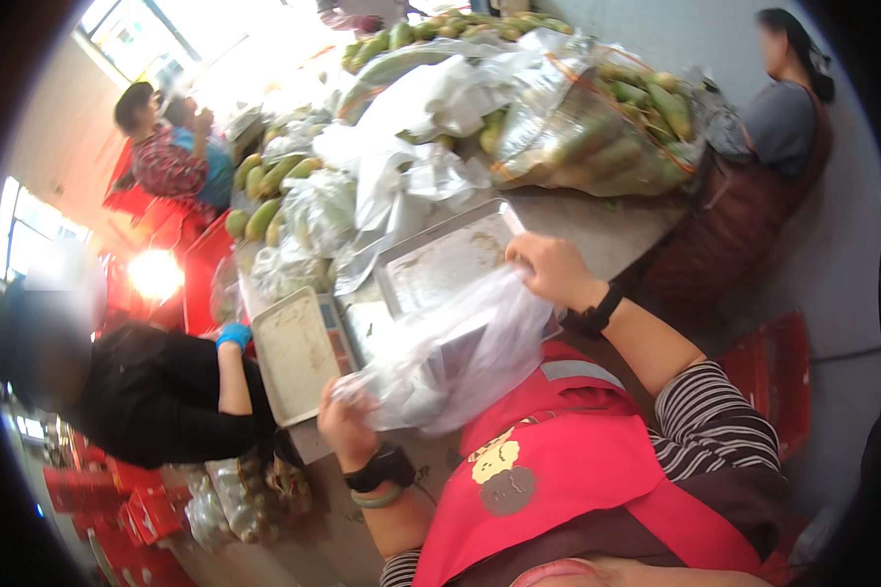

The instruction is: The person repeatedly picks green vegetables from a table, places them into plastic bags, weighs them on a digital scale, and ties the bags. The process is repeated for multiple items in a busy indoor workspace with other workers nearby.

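Observation:
A clear plastic bag (455, 359) is stretched between my two hands, above the near edge of the table. My left hand (349, 422) grips one side of it, low and to the left. With bent fingers, my right hand (554, 268) holds the opposite side, higher up. The bag looks thin and slack, and I cannot tell whether anything is inside. Behind it lies a shallow metal tray (448, 257) with brown stains, partly covered by the bag. To the left is a second, pale tray (295, 356), resting on what looks like a scale.
Green mangoes (264, 183) and white plastic sheeting (426, 103) cover the table's far side. A large clear bag of mangoes (595, 139) stands at the back right. A co-worker's blue-gloved hand (233, 336) is beside the pale tray. Another person (771, 139) stands at the right.

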### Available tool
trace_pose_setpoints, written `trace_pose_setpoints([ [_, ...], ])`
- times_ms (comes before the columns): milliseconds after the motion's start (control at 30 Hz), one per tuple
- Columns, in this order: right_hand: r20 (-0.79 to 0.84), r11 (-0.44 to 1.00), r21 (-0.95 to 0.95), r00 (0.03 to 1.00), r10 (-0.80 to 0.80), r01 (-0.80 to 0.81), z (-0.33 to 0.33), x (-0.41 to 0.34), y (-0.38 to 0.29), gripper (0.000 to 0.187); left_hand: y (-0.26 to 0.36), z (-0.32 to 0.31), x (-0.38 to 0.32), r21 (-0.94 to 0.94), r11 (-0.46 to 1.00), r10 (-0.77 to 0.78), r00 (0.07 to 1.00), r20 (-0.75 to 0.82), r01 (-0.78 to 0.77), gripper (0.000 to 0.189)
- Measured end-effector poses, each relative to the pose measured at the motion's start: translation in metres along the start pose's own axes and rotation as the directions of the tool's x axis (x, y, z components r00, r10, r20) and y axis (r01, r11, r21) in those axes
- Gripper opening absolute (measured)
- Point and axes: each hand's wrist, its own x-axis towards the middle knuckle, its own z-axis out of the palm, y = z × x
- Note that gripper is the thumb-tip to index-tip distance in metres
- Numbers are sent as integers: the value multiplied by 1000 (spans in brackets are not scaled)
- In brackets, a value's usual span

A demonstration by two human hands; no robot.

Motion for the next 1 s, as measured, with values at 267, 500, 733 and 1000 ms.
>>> trace_pose_setpoints([
  [267,-267,970,226,952,151,-90,-50,16,59,23,-16,19,23,-111,994,17,966,258,12,18],
  [500,-75,921,375,986,146,-108,-52,63,127,27,-31,58,29,600,782,-73,931,357,-168,17],
  [733,362,983,84,914,-182,162,-6,154,198,56,-75,72,57,39,994,-99,981,-169,107,13],
  [1000,636,604,-590,769,-62,536,102,340,275,19,-87,131,41,161,974,-95,936,-338,157,17],
])
